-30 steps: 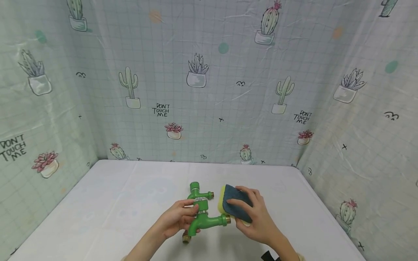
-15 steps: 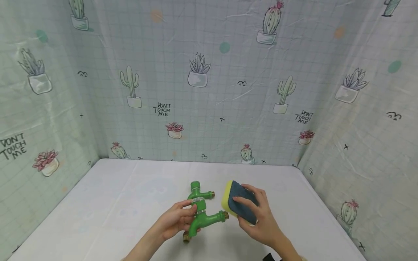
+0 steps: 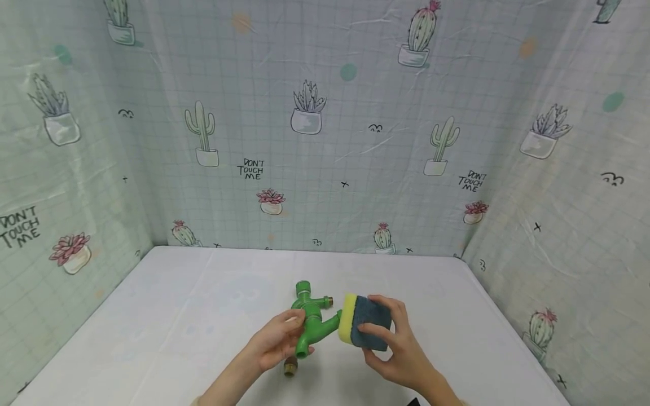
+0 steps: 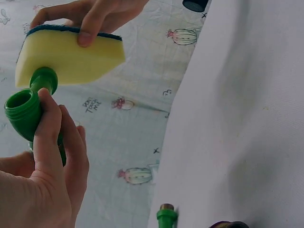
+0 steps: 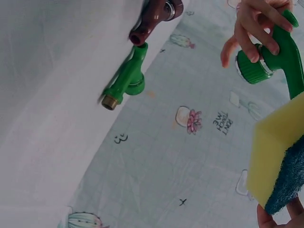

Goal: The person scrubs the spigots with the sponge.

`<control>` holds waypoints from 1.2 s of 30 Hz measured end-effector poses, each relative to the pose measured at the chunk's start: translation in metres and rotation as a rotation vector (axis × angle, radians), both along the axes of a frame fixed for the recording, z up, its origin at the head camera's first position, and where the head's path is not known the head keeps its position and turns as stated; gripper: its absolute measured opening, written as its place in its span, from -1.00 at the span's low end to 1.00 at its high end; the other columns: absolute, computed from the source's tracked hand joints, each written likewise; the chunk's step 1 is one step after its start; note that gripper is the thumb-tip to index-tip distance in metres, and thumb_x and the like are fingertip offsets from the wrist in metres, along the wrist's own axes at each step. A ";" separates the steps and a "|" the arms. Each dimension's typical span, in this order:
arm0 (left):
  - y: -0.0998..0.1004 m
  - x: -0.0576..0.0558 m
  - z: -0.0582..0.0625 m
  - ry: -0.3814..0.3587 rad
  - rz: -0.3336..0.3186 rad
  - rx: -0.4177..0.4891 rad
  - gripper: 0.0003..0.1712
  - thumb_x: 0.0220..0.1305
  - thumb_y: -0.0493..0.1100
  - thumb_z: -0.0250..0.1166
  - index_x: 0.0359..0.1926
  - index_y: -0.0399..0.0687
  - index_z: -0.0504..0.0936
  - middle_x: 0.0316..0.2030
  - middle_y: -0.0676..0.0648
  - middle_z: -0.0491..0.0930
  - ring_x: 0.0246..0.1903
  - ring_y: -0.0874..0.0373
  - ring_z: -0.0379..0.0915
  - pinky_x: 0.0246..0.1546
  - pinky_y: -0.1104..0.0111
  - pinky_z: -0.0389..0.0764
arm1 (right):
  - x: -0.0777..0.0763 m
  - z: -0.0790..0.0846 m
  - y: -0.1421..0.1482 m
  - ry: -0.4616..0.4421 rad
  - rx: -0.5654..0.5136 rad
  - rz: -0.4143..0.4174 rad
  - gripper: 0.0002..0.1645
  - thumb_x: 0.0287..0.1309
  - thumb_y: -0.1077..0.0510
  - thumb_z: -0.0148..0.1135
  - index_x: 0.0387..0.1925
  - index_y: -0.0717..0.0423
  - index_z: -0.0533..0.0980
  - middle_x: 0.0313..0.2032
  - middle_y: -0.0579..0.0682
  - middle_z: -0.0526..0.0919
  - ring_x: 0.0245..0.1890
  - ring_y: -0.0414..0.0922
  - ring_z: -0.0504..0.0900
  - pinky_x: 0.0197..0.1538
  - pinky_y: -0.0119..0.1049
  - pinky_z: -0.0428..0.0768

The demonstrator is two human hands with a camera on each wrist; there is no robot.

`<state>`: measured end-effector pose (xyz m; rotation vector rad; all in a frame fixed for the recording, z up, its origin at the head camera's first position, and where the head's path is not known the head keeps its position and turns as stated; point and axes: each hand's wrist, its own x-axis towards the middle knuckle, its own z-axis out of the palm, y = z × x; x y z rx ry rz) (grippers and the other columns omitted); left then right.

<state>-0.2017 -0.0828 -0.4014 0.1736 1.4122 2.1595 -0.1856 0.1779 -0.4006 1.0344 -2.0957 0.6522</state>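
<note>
My left hand (image 3: 276, 341) grips a green tap (image 3: 313, 329) by its handle end, above the table. In the left wrist view the open spout of that tap (image 4: 24, 116) faces the camera. My right hand (image 3: 406, 352) pinches a sponge (image 3: 373, 326), its thumb and fingers on opposite edges. The sponge has a yellow foam side and a dark blue scouring side. Its foam side (image 4: 71, 57) meets the inlet end of the tap, so the brass thread there is hidden.
A second green tap (image 5: 128, 78) lies on the white table (image 3: 203, 316) behind the held one. Beside it is a dark red-brown tap (image 5: 154, 19), mostly hidden by my left hand in the head view. A cactus-print curtain (image 3: 345, 152) surrounds the table's back and sides.
The sponge first drew up and right off the tap's end, then came back left against it. My left hand has tilted the tap, its inlet end rising and its spout turning forward.
</note>
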 end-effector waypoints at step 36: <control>0.019 0.016 -0.002 0.223 -0.158 -0.229 -0.46 0.18 -0.21 0.18 0.17 -0.21 0.29 -0.02 -0.33 0.33 -0.28 -0.14 0.59 -0.41 0.24 0.65 | -0.007 -0.008 -0.012 -0.126 0.007 0.046 -0.29 -0.33 0.20 0.38 0.00 -0.23 0.41 0.20 0.07 0.22 0.13 -0.12 0.13 -0.04 -0.13 0.48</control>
